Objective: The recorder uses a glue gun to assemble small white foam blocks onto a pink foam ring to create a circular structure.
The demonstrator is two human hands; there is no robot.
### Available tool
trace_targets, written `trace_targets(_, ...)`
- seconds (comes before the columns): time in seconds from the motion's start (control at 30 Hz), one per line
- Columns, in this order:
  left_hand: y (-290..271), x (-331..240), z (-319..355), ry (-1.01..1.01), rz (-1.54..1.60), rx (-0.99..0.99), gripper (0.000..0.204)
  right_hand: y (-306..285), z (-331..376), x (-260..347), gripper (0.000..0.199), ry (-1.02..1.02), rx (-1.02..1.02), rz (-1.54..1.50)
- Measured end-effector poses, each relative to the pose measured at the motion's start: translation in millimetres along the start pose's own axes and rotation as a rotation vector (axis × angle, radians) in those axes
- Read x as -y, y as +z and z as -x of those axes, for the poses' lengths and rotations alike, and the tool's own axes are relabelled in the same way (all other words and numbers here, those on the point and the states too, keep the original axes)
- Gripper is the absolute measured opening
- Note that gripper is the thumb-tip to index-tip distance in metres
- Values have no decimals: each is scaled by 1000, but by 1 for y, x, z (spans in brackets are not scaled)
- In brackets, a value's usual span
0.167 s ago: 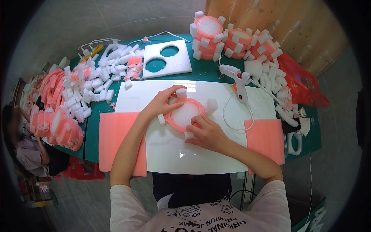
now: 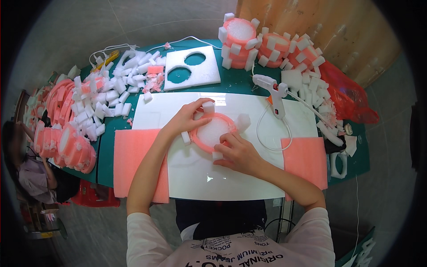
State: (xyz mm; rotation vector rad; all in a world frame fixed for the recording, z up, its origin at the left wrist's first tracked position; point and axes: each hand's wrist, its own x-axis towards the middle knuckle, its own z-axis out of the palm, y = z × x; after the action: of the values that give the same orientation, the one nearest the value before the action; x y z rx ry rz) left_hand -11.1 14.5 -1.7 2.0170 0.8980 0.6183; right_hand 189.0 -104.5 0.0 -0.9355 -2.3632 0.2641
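Observation:
A round foam piece point(image 2: 214, 130), with a pink rim and a white middle, lies on the white board point(image 2: 213, 182). White foam blocks stick out around its rim, one at the left point(image 2: 186, 138) and another at the right point(image 2: 243, 121). My left hand point(image 2: 192, 116) curls over the far left rim, its fingers closed around a white block point(image 2: 208, 107) there. On the near right side, my right hand point(image 2: 238, 153) has its fingers bent against the rim and a small white block point(image 2: 217, 155). Its fingertips are partly hidden.
A white glue gun point(image 2: 273, 91) with a looping cable stands at the right. Pink foam sheets point(image 2: 138, 164) flank the board. Loose white blocks point(image 2: 118, 98) and a sheet with two holes point(image 2: 211, 73) lie beyond. Stacked pink pieces point(image 2: 240, 44) stand far right; a person point(image 2: 40, 173) sits left.

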Motion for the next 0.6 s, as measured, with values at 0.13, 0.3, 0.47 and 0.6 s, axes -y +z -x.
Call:
trace_targets(0.13,-1,-1,1,-7,-6,2,52,0,0,0,37,3,4,-6)
trace_targets(0.3,-1,0,1,7,3,-2,52,0,0,0,37,3,5,-4)
trace_targets(0.47,-1,-1,0,9,-12,-5,53,1,0,-1,36,-1,2,-4)
trace_targets(0.6,-1,-2,0,0,-24,0,53,1,0,0,36,0,-1,-5)
